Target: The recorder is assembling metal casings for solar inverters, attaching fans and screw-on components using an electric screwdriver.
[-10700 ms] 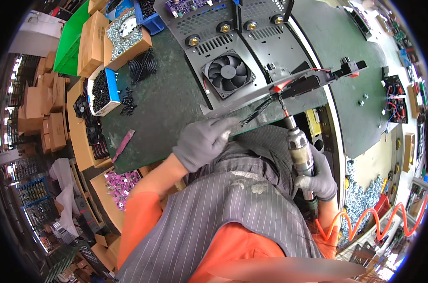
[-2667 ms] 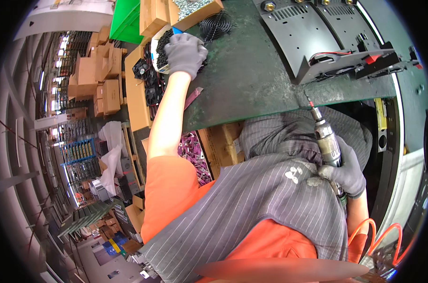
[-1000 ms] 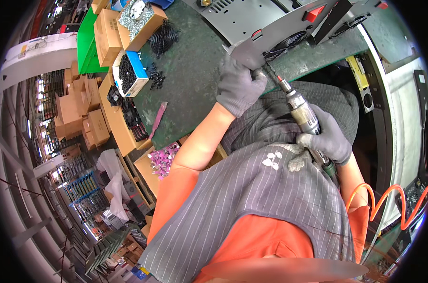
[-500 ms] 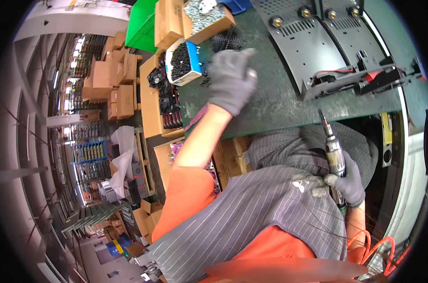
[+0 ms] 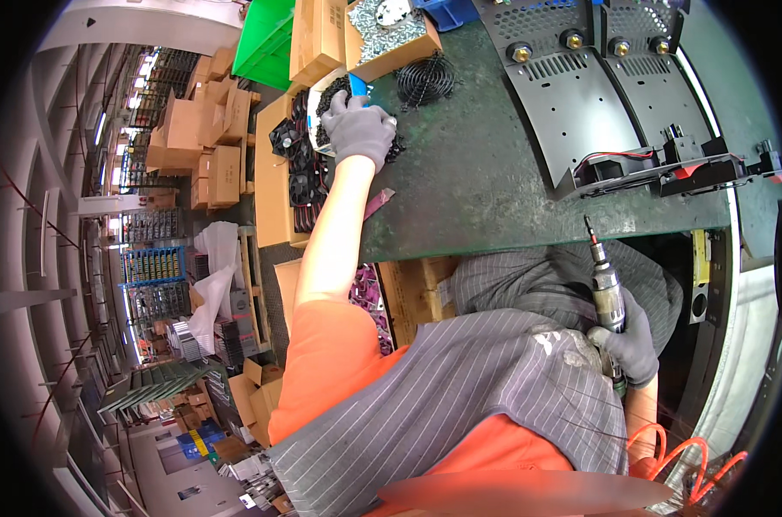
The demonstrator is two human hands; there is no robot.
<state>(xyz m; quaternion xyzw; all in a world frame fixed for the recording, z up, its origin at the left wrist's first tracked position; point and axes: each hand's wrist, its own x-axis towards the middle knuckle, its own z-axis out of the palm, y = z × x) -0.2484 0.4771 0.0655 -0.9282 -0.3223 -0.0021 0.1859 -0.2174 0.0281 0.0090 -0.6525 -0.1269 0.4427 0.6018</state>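
Grey-gloved, the left hand [image 5: 359, 129] is laid over a small white and blue box of black parts [image 5: 332, 103] at the far left of the green workbench [image 5: 477, 189]; whether its fingers are closed on anything cannot be told. One grey pneumatic screwdriver [image 5: 605, 293] is gripped upright by the right hand [image 5: 634, 343] below the bench edge. Two black perforated metal panels [image 5: 572, 95] and one black wire fan guard [image 5: 425, 79] are counted. The box contents are largely hidden.

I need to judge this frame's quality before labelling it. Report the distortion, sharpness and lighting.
Head view: strong fisheye, so the green table edge and the shelving at left bow toward the black rim. The centre is sharp: gloved left hand in the small box of black parts, right hand gripping the screwdriver. Lighting is even, without harsh glare; a blurred orange patch lies along the lower edge.
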